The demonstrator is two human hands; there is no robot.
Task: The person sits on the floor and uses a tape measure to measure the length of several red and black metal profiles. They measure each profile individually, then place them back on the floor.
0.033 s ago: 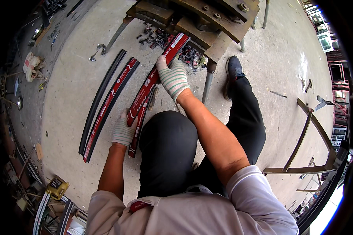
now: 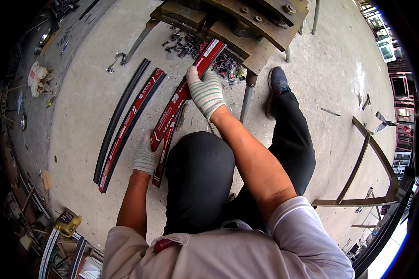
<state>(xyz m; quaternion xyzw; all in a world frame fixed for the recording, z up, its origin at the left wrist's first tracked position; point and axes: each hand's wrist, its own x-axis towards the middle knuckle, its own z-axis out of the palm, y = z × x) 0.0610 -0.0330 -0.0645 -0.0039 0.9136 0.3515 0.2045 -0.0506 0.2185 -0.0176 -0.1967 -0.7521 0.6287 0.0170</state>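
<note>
A long metal profile strip with red printed protective film [image 2: 170, 114] lies slantwise between my two gloved hands. My left hand [image 2: 146, 156], in a striped knit glove, is closed round its lower end. Farther up, my right hand [image 2: 207, 94], gloved alike, grips it with the thumb on the left side. The strip's upper end reaches the front edge of a heavy brown metal machine [image 2: 235, 44]. Just beneath the held strip, a second red-filmed profile [image 2: 160, 167] stands out by my left hand and knee; part of it is hidden.
On the concrete floor to the left lie a curved red-filmed profile [image 2: 132, 125] and a curved black profile [image 2: 121, 121]. Dark and red scraps [image 2: 230, 69] are heaped beneath the machine. A bent metal frame [image 2: 370, 186] lies at right, and a yellow can [image 2: 68, 222] stands at lower left.
</note>
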